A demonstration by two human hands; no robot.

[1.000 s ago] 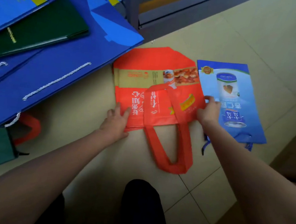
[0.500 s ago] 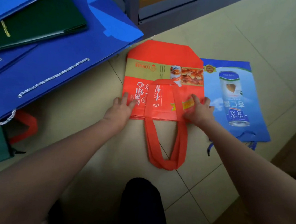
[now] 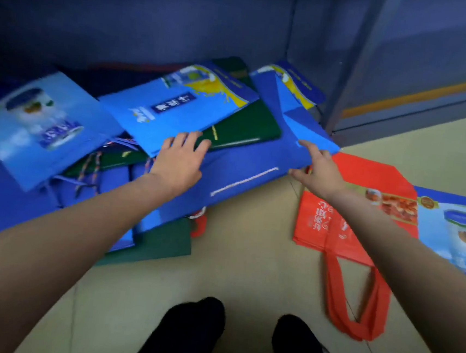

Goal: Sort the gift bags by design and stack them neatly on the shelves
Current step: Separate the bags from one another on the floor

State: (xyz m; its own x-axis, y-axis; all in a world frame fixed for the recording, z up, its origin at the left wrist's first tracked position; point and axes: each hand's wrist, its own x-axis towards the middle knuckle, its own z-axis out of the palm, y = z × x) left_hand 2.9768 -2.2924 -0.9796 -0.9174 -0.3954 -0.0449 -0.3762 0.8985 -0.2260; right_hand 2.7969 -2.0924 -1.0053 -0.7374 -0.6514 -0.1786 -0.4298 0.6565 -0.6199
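A heap of flat gift bags lies on the floor at the left. A big dark blue bag with a white rope handle sits on top toward me. My left hand lies on it with fingers spread, reaching a light blue bag with a yellow splash and a dark green bag. My right hand hovers at the big blue bag's right corner, fingers relaxed, thumb out. The red cloth bag lies flat at the right, its handles toward me. Beside it lies a light blue can-print bag.
A dark metal shelf upright stands behind the heap, with a low shelf rail running right. Another can-print bag lies far left and a green bag pokes out near me. My feet stand on the tiled floor.
Both hands have left the red bag and moved left to the heap. The view has swung left, so the red bag now lies at the right.
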